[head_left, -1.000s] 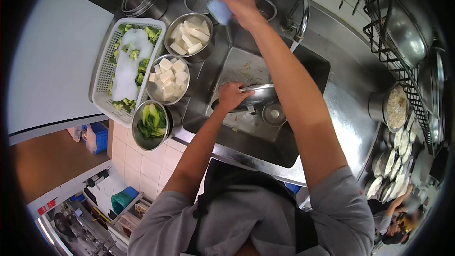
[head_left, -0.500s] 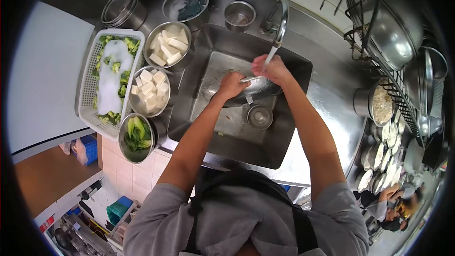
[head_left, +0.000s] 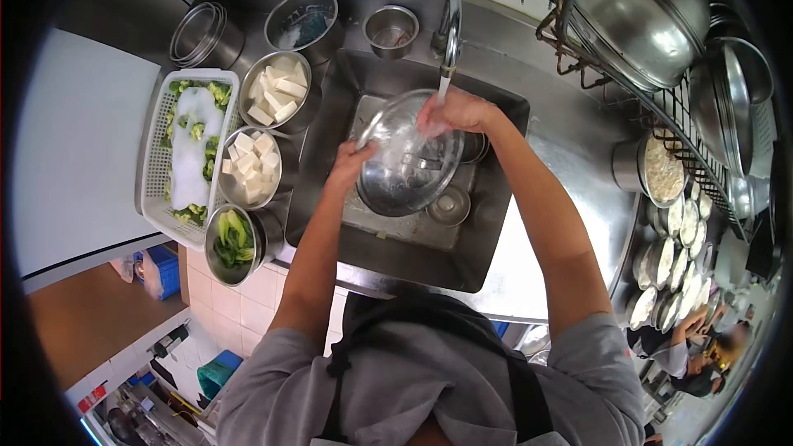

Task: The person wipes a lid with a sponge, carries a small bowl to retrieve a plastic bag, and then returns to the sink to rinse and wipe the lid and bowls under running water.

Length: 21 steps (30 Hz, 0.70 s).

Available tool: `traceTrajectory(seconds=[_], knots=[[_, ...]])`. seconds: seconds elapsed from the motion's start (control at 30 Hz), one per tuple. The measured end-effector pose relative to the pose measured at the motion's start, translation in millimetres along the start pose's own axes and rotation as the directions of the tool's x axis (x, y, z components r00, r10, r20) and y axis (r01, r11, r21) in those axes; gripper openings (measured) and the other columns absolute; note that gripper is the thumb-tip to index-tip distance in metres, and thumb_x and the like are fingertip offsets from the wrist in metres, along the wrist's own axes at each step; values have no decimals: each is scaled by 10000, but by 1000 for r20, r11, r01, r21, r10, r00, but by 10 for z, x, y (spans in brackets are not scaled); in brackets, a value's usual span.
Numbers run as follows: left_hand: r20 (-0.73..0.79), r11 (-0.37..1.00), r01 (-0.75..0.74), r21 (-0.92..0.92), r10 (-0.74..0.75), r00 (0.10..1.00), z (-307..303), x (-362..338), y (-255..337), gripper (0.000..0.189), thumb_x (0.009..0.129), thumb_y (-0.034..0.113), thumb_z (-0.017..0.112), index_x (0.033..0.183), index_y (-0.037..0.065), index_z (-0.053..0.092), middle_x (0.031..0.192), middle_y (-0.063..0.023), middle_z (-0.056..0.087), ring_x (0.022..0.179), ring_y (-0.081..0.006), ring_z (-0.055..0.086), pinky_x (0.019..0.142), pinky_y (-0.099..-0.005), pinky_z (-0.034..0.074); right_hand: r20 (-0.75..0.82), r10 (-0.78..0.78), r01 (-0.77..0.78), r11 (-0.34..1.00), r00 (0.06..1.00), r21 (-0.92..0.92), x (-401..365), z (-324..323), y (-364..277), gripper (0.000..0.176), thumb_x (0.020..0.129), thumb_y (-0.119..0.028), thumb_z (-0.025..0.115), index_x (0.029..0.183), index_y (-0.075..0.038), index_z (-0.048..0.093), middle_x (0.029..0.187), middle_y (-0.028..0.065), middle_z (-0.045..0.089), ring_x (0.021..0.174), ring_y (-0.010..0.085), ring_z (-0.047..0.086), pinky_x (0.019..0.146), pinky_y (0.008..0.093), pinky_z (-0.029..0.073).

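Observation:
A round, shiny metal pot lid (head_left: 405, 186) with a strap handle is tilted over the sink (head_left: 301, 219), its surface wet. My left hand (head_left: 351, 163) is closed on the lid's left rim. Under the running tap (head_left: 451, 41), my right hand (head_left: 457, 111) reaches over the lid's upper right part, fingers extended against or just above it. Water runs over these fingers and blurs them. A small metal bowl (head_left: 450, 206) sits in the sink, just right of the lid. Part of another metal vessel (head_left: 474, 147) shows behind the lid.
Left of the sink stand bowls of white blocks (head_left: 277, 95) and cubes (head_left: 250, 168), a pot of leafy greens (head_left: 234, 239) and a white basket (head_left: 153, 173) of broccoli. A wire rack (head_left: 636, 99) holds large metal bowls at right. People (head_left: 686, 355) are at far right.
The lid has turned from nearly edge-on to showing its broad handled face. My left hand has shifted left with its rim; my right hand has moved left over its surface.

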<state>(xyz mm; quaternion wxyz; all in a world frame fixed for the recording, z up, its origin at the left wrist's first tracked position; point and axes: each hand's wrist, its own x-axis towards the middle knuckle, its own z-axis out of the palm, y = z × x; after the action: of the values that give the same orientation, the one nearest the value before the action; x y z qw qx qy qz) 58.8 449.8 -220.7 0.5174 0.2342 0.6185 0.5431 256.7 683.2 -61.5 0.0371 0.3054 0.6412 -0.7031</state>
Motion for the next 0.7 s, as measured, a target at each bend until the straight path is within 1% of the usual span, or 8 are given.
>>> traceTrajectory(seconds=[0.17,0.27,0.37,0.43,0.5,0.53,0.63,0.7], knots=[[-263,902,108,-417,-234,936,-262,-591,-258,294,897,195,722,1086,-13,635,974,-79,672,824,-188,666,689,-362,571,-178,-160,226,857,971,462,263,158,294,126,834,30,599,917,69,686,899,139,705,806,218,690,763,327,586],[-314,869,44,-493,-224,923,-310,-738,-384,355,896,198,727,1130,-37,600,1011,-110,666,857,-221,676,707,-378,584,136,66,-92,977,989,191,155,378,76,162,860,50,542,938,74,682,928,167,701,856,255,698,804,350,594],[-334,824,-3,-566,-226,915,-280,-779,-409,351,897,199,728,1132,-32,608,1025,-111,665,878,-227,671,743,-387,576,-262,-32,143,898,965,417,311,219,330,170,871,44,533,946,73,683,949,172,701,900,266,696,815,345,596],[-332,789,-18,-614,-238,913,-271,-776,-392,300,903,193,722,1102,-14,638,1005,-97,672,848,-221,668,732,-385,569,109,-114,60,912,988,406,289,134,324,142,853,18,621,971,78,671,952,187,699,885,291,705,834,374,596],[-322,793,31,-609,-282,903,-284,-771,-358,316,901,201,723,1109,-20,633,1001,-95,672,854,-223,667,749,-387,567,104,-37,-11,903,994,429,232,103,266,143,825,34,642,959,73,670,943,180,700,885,295,708,848,379,593],[-318,792,51,-608,-301,899,-266,-755,-338,325,901,205,724,1113,-23,630,1000,-94,672,857,-224,666,757,-389,567,-193,-77,143,923,978,357,160,166,183,139,813,43,640,945,75,668,929,176,698,899,289,707,865,388,593],[-316,831,18,-555,-231,920,-170,-701,-292,341,921,199,697,1151,-33,601,1031,-103,668,891,-233,670,781,-370,552,180,-81,6,924,980,382,189,308,159,150,870,-63,646,955,56,681,928,185,699,949,246,695,823,358,575],[-375,958,16,-285,-126,918,0,-623,-265,306,905,157,696,1140,-19,609,970,-106,684,852,-233,669,752,-371,533,-128,48,-25,984,991,177,218,471,153,253,850,-165,690,974,54,676,938,208,699,972,277,694,825,385,560]])
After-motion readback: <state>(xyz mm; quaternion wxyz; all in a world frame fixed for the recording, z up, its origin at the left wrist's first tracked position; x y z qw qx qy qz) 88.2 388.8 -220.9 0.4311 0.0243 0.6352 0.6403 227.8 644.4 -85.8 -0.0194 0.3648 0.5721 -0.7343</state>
